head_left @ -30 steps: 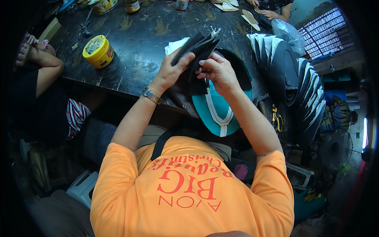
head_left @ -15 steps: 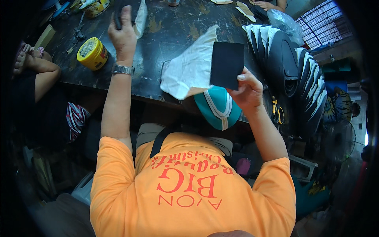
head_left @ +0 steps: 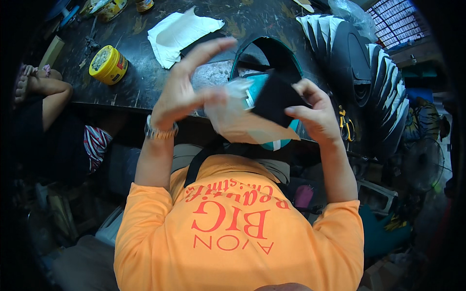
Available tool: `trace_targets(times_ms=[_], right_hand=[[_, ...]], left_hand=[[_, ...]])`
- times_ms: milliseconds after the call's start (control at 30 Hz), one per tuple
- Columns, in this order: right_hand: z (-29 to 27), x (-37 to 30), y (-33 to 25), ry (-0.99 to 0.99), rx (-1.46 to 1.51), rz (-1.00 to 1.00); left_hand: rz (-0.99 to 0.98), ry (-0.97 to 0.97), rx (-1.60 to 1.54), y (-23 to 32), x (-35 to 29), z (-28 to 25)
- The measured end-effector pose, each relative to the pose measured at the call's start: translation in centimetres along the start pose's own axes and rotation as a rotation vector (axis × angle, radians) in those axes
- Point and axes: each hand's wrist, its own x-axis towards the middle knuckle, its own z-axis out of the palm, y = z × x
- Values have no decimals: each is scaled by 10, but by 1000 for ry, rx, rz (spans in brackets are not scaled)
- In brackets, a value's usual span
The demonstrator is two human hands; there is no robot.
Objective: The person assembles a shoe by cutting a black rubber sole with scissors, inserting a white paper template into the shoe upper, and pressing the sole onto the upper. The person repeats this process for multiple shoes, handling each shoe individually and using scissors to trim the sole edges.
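Above the near edge of the dark table [head_left: 145, 89], my right hand [head_left: 320, 114] has a flat black piece [head_left: 276, 102] pinched by its right side, thumb and fingers together on it. It tilts. Just beside it, to the left and below, hangs a blurry pale sheet [head_left: 240, 125]; I can't tell if the two are joined. My left hand [head_left: 182, 92] has its thumb and fingers spread wide. The thumb is by the sheet, but I can't tell if they touch.

The black piece looks light and a bit stiff, so a small pinch near a corner should do. The sheet looks thin and floppy. I'd take it by the edge, gently, or it may crease. Behind them is a teal thing [head_left: 258, 88] with a curved rim, and a yellow tub [head_left: 115, 70] sits off to the left.
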Motion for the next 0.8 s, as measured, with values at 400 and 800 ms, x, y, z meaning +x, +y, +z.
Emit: trace_targets(times_ms=[400, 800], right_hand=[[133, 3, -61, -479, -464, -1191], [-41, 16, 54, 401, -781, 8]], left_hand=[[-350, -164, -401, 36, -75, -10], [-194, -223, -458, 41, -62, 8]])
